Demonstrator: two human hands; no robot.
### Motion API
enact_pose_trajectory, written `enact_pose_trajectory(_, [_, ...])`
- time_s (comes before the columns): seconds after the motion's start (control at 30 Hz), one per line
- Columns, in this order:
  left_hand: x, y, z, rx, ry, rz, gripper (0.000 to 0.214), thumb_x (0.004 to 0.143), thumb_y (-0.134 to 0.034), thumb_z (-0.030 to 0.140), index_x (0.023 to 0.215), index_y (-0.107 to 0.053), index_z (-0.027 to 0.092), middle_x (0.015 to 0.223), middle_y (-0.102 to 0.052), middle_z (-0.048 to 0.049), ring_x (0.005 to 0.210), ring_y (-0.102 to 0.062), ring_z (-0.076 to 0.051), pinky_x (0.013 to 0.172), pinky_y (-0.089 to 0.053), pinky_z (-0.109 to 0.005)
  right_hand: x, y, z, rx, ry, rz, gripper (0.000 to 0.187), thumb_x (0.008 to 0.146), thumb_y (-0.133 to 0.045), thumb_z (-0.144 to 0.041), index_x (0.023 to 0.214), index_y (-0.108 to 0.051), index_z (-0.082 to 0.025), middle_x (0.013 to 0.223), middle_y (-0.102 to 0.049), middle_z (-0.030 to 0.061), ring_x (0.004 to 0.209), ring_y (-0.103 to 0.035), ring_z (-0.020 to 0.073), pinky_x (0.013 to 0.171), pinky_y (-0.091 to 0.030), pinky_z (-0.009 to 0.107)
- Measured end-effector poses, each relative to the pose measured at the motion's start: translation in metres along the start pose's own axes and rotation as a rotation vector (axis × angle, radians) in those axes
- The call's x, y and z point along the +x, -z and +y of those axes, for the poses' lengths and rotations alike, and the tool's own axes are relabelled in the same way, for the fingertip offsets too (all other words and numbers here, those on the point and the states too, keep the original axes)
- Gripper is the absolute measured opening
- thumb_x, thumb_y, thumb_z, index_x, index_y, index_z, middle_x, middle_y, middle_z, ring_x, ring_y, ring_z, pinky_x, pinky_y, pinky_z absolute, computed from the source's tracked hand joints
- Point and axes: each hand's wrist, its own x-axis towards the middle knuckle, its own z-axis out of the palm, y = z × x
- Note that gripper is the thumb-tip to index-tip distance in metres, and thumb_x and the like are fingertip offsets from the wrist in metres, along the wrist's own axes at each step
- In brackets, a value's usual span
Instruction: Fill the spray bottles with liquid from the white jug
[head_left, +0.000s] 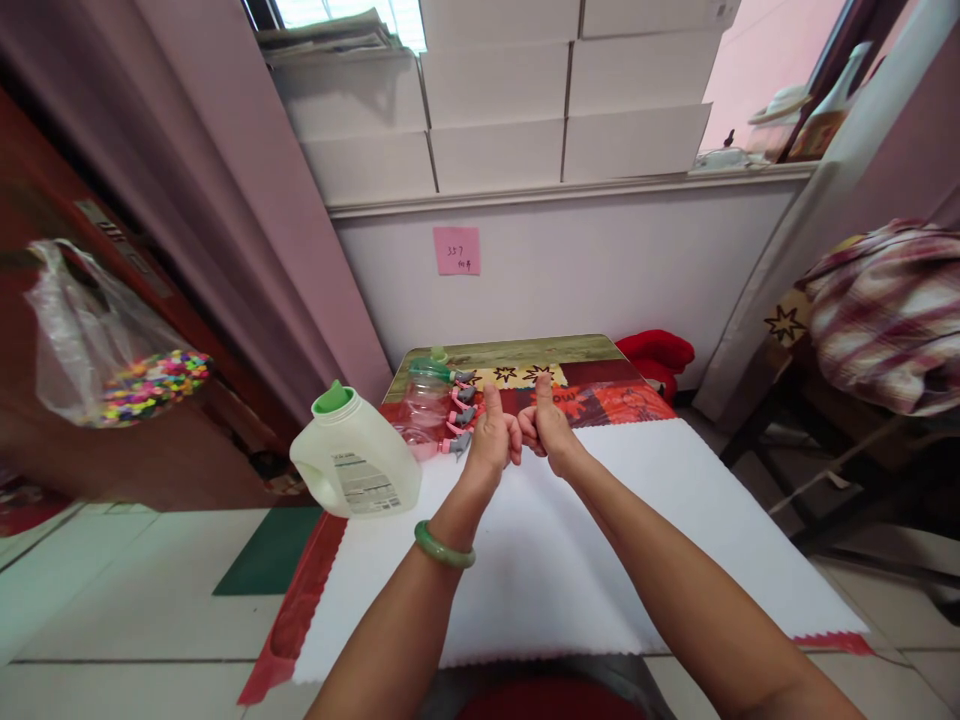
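My left hand [493,437] is held over the table with its thumb up and the other fingers curled into a fist; a green bangle [444,546] circles that wrist. Close beside it, my right hand [548,425] makes the same thumb-up fist, knuckles towards the left ones. Neither fist shows anything in it. Left of my hands stands a whitish plastic jug [367,455] with a green spout. Behind the left hand are several clear spray bottles [426,405] with grey and pink trigger heads, partly hidden by that hand.
A white cloth [540,560] lies over the red cover [289,610] on the table. White boxes [495,90] are stacked behind on a ledge, above a pink note [457,251]. A bag of colourful bits [154,385] hangs left; a checked cloth bundle [892,310] sits right.
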Motion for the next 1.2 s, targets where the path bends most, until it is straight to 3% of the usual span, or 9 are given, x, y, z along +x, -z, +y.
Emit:
enact_pose_trajectory(0.37, [0.005,-0.001,-0.004,0.109,-0.016,-0.008,0.090,0.085,0.010,0.082,0.037,-0.040,0.025,0.035,-0.042,-0.0059,0.033,-0.037,-0.012,0.042,-0.029,-0.029,0.005,0.000,0.005,0.021,-0.015,-0.006,0.086,0.079,-0.012,-0.097,0.041,-0.033,-0.023,0.035,-0.030,-0.0035,0.033,-0.023,0.0065,0.039,-0.014,0.024])
enact_pose_trajectory(0.47, [0.004,0.001,-0.024,0.222,-0.044,-0.011,0.087,0.090,0.010,0.075,0.044,-0.044,0.024,0.041,-0.050,-0.0060,0.035,-0.040,-0.013,0.044,-0.034,-0.029,0.007,0.007,0.023,0.013,0.003,-0.040,0.085,0.082,-0.016,-0.095,0.044,-0.040,-0.023,0.038,-0.037,-0.0024,0.034,-0.028,0.0075,0.039,-0.018,0.024])
enact_pose_trajectory(0.53, [0.001,0.007,-0.047,0.342,-0.069,-0.007,0.080,0.096,-0.005,0.071,0.052,-0.051,0.023,0.049,-0.059,-0.0066,0.039,-0.047,-0.015,0.048,-0.040,-0.030,0.008,0.016,0.046,-0.021,0.011,0.023,0.083,0.083,-0.023,-0.092,0.053,-0.052,-0.021,0.046,-0.051,0.0004,0.036,-0.035,0.0089,0.040,-0.024,0.025])
enact_pose_trajectory(0.63, [-0.005,0.022,-0.082,0.583,-0.143,0.082,0.043,0.095,-0.050,0.053,0.072,-0.065,0.021,0.074,-0.072,-0.0093,0.067,-0.065,-0.023,0.069,-0.052,-0.037,0.009,0.037,0.093,-0.175,0.066,0.308,0.072,0.081,-0.045,-0.088,0.080,-0.067,-0.020,0.077,-0.072,0.0056,0.048,-0.053,0.0132,0.048,-0.040,0.027])
enact_pose_trajectory(0.7, [-0.005,0.035,-0.098,0.752,-0.214,0.173,0.015,0.088,-0.063,0.031,0.094,-0.070,0.019,0.105,-0.074,-0.0143,0.100,-0.067,-0.030,0.092,-0.049,-0.046,0.009,0.050,0.123,-0.288,0.102,0.430,0.068,0.080,-0.051,-0.085,0.089,-0.069,-0.020,0.087,-0.075,0.0070,0.054,-0.059,0.0161,0.058,-0.047,0.031])
enact_pose_trajectory(0.77, [0.002,0.048,-0.106,0.906,-0.277,0.234,0.026,0.087,-0.061,0.016,0.111,-0.069,0.018,0.130,-0.067,-0.0183,0.124,-0.057,-0.034,0.109,-0.038,-0.053,0.008,0.059,0.146,-0.331,0.120,0.474,0.066,0.083,-0.050,-0.083,0.088,-0.069,-0.020,0.086,-0.075,0.0072,0.057,-0.061,0.0176,0.062,-0.049,0.032])
enact_pose_trajectory(0.87, [0.023,0.064,-0.109,1.102,-0.329,0.285,0.039,0.092,-0.045,0.007,0.125,-0.066,0.012,0.144,-0.057,-0.0229,0.138,-0.046,-0.035,0.120,-0.023,-0.057,0.007,0.064,0.161,-0.317,0.135,0.466,0.065,0.087,-0.047,-0.080,0.084,-0.070,-0.020,0.080,-0.073,0.0063,0.057,-0.061,0.0177,0.062,-0.050,0.032])
enact_pose_trajectory(0.97, [0.046,0.076,-0.112,1.264,-0.338,0.315,0.047,0.093,-0.034,0.002,0.127,-0.066,0.006,0.138,-0.060,-0.0258,0.139,-0.045,-0.035,0.122,-0.015,-0.061,0.007,0.063,0.163,-0.312,0.130,0.442,0.062,0.089,-0.048,-0.077,0.081,-0.070,-0.020,0.077,-0.073,0.0055,0.058,-0.061,0.0176,0.061,-0.050,0.031])
enact_pose_trajectory(1.2, [0.070,0.088,-0.130,1.505,-0.345,0.287,0.042,0.089,-0.038,-0.001,0.107,-0.075,0.008,0.105,-0.074,-0.0221,0.127,-0.054,-0.035,0.121,-0.015,-0.065,0.010,0.067,0.166,-0.344,0.157,0.411,0.056,0.092,-0.049,-0.071,0.079,-0.070,-0.020,0.075,-0.073,0.0045,0.059,-0.062,0.0174,0.063,-0.049,0.030])
